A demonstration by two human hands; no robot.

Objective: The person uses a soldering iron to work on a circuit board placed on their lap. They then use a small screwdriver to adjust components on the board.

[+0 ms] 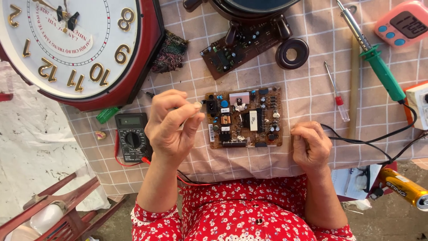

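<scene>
My left hand (171, 122) is raised off the checked cloth (307, 96), fingers bunched, thumb and forefinger pinching a small pale round piece (197, 105) (too small for me to say what it is). My right hand (310, 145) rests near the table's front edge, curled into a loose fist; whether it holds anything I cannot tell.

Between my two hands lies the brown circuit board (244, 118), flat on the cloth, its components facing up, its left end just beside my left fingertips. To the outside of my left hand sits a black multimeter (132, 137), with its red lead (178, 176) running under my left wrist. Beyond that hand, the big wall clock with the red frame (78, 49) lies face up.

Beyond the board is a second, darker circuit board (236, 51), partly under a black stand (249, 18), and a black ring (292, 53) beside it. Past my right hand lie a small red-handled screwdriver (337, 92) and a green-handled soldering iron (374, 58), whose black cord (379, 138) loops close by my right knuckles. A pink timer (403, 23) sits farther off on that side.
</scene>
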